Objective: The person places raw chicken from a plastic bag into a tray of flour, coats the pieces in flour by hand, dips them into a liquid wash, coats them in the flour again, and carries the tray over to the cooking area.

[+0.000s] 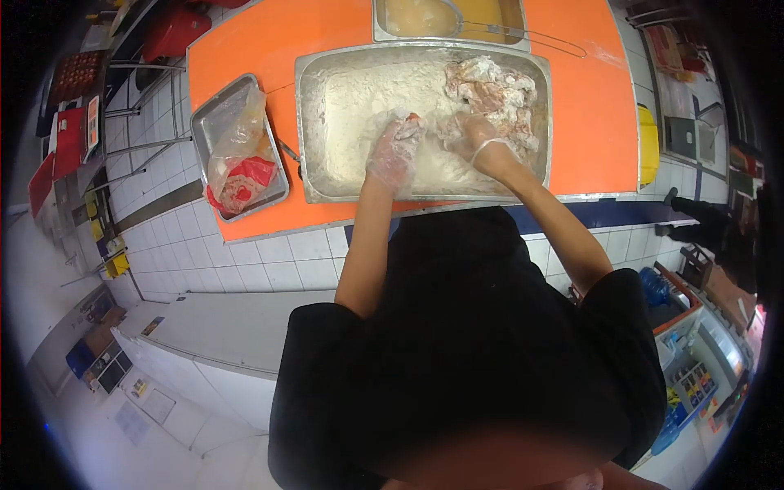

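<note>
A large metal tray (304, 167) holds white flour (351, 102), with flour-coated pieces of raw meat (494, 94) heaped at its right end. My left hand (395, 153), in a clear plastic glove dusted with flour, is closed over the middle of the flour. A reddish bit of floured meat (413, 119) shows at its fingers. To the right, my gloved right hand (475, 140) reaches down into the flour beside the heap. Its fingers are blurred and partly covered in flour, so their grip is hidden.
Behind the tray stands a metal pan (380, 33) of yellowish liquid, a wire strainer (523, 33) lying across it. At left, a smaller metal tray (279, 184) holds a plastic bag (237, 139) with red parts. All stand on an orange table (592, 122). A person (702, 224) is at far right.
</note>
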